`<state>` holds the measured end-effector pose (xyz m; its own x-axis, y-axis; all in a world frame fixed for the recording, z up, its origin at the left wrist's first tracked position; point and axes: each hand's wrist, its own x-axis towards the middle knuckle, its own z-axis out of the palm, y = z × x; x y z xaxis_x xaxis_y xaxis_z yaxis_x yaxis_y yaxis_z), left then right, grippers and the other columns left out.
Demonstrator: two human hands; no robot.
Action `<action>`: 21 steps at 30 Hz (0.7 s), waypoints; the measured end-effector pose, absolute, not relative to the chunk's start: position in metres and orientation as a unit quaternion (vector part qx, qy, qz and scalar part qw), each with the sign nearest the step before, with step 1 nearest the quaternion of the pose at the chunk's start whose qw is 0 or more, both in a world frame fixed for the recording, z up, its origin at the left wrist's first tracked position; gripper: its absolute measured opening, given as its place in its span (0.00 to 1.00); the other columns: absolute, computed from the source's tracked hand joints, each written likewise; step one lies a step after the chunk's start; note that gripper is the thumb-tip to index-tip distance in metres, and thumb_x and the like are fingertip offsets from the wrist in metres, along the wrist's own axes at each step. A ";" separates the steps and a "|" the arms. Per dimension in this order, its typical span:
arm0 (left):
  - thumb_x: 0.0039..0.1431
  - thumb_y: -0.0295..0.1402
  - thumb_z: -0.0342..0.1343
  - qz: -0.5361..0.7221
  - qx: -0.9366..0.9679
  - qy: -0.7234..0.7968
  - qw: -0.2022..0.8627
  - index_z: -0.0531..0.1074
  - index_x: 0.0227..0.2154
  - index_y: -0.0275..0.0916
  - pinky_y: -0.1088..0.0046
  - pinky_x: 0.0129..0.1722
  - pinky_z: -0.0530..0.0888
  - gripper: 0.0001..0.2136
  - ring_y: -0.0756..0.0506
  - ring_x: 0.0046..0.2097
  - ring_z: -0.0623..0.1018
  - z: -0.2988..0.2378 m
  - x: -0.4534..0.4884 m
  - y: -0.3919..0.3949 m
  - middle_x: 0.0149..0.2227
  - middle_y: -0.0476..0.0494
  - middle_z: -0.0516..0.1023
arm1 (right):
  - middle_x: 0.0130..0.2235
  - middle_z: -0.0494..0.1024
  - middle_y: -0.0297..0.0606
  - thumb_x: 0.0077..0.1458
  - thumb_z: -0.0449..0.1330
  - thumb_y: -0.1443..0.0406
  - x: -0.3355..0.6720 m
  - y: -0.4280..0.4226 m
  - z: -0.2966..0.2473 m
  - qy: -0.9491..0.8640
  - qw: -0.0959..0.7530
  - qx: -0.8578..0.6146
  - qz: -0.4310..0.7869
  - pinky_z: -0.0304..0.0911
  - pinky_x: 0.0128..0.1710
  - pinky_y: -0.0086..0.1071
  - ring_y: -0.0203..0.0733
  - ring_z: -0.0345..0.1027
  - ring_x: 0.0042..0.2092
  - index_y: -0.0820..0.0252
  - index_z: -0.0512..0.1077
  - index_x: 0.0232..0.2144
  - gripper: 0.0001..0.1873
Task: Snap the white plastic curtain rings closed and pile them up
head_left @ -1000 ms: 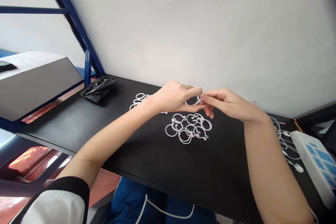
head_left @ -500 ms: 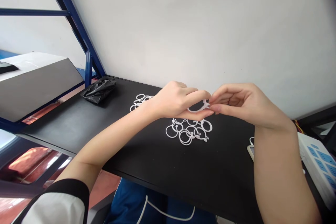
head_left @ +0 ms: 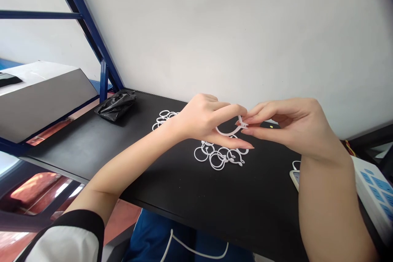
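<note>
A white plastic ring [head_left: 227, 133] with a small clasp is held above the table between both hands. My left hand [head_left: 208, 116] is curled around the ring's left side, its thumb stretched out below and apart from the clasp. The thumb and fingers of my right hand [head_left: 285, 125] pinch the ring at its clasp end. Part of the ring is hidden behind my left fingers. Below the hands lies a loose pile of similar white rings [head_left: 217, 159]. A second pile of white rings [head_left: 164, 114] is partly covered by my left hand.
A crumpled black plastic bag [head_left: 116, 105] lies at the back left of the black table [head_left: 184, 192]. A phone [head_left: 294, 178] and a white-and-blue box [head_left: 373, 192] sit by my right forearm. Behind stands a pale wall [head_left: 230, 37], with a blue metal frame [head_left: 89, 28] at left.
My left thumb has moved down, away from the clasp. My right hand has shifted slightly right and turned, and more of the ring and its clasp now shows.
</note>
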<state>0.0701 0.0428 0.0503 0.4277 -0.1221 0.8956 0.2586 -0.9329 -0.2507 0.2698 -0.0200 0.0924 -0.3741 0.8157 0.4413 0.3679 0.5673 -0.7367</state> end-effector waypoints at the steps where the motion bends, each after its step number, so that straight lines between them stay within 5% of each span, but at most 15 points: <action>1: 0.61 0.54 0.53 -0.535 -0.826 -0.041 0.174 0.68 0.32 0.39 0.76 0.18 0.56 0.20 0.55 0.15 0.58 0.051 0.070 0.043 0.14 0.60 0.60 | 0.32 0.83 0.33 0.44 0.74 0.65 0.270 -0.020 0.092 -0.784 0.413 -0.375 0.272 0.77 0.37 0.36 0.44 0.79 0.36 0.52 0.81 0.27 0.06; 21: 0.66 0.43 0.49 -0.503 -0.837 -0.074 0.201 0.67 0.28 0.40 0.74 0.17 0.57 0.15 0.54 0.17 0.57 0.053 0.071 0.035 0.16 0.58 0.61 | 0.32 0.83 0.34 0.47 0.72 0.62 0.274 -0.027 0.097 -0.801 0.409 -0.380 0.214 0.76 0.38 0.39 0.45 0.79 0.36 0.48 0.81 0.27 0.03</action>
<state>0.0712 0.0354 0.0531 0.4820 -0.0782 0.8727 0.3260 -0.9085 -0.2615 0.2736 -0.0274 0.0969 -0.3764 0.7840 0.4936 0.4330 0.6199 -0.6544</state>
